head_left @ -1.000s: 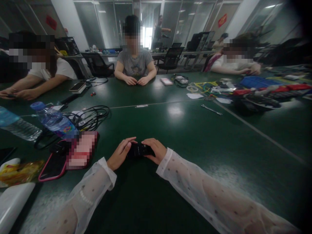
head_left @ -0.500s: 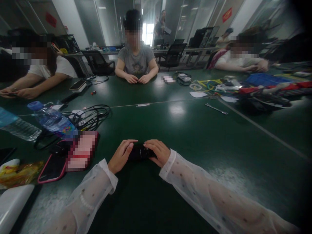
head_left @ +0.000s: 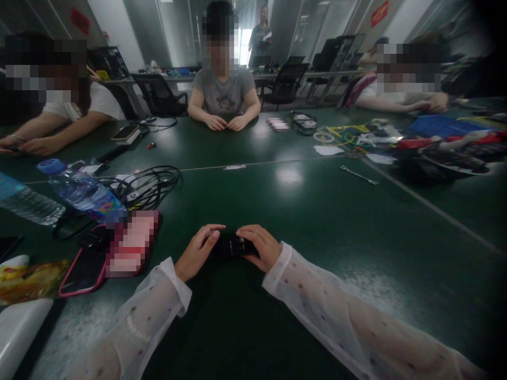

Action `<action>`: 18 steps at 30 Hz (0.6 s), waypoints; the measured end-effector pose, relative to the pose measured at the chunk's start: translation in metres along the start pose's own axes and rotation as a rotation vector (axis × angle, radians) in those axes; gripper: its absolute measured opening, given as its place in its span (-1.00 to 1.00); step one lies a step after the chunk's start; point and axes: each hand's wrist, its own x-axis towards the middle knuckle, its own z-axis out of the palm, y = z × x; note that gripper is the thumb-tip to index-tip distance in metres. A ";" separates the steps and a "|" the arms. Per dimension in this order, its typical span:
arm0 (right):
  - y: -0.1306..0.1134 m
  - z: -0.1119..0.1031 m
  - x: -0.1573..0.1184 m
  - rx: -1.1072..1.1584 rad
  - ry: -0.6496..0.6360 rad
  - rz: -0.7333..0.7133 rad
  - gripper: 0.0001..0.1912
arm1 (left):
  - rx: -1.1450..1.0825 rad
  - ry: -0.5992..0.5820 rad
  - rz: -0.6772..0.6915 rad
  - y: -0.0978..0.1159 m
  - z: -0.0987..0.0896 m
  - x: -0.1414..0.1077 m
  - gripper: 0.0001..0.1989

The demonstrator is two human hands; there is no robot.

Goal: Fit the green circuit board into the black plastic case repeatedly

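A small, dark black object with white print lies on the green table between my hands; its exact kind is too dark to make out. My left hand grips its left end, thumb on the near side and fingers stretched over the far side. Around the right end, my right hand is curled, fingers on top and thumb below at the near edge. Both wrists come out of sheer white dotted sleeves.
At left are a pink-cased phone, another phone, a water bottle and coiled black cables. A wrench lies to the right, before a pile of cables and tools. Several people sit across the table.
My right hand has shifted slightly to the right, showing a little more of the black object's print. The view has tilted down a little; my left hand keeps its place.
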 end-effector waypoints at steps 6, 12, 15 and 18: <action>0.001 0.001 0.001 0.050 0.011 0.006 -0.46 | -0.034 0.001 -0.019 -0.001 0.000 0.000 -0.58; 0.003 0.001 0.000 0.074 -0.001 0.033 -0.44 | -0.027 -0.003 -0.029 -0.002 0.000 0.000 -0.58; 0.004 0.003 -0.001 0.081 -0.008 0.040 -0.45 | -0.021 -0.006 -0.042 -0.003 -0.001 0.000 -0.58; 0.005 0.003 -0.002 0.087 -0.025 0.050 -0.44 | -0.003 -0.012 -0.031 -0.003 -0.001 0.001 -0.58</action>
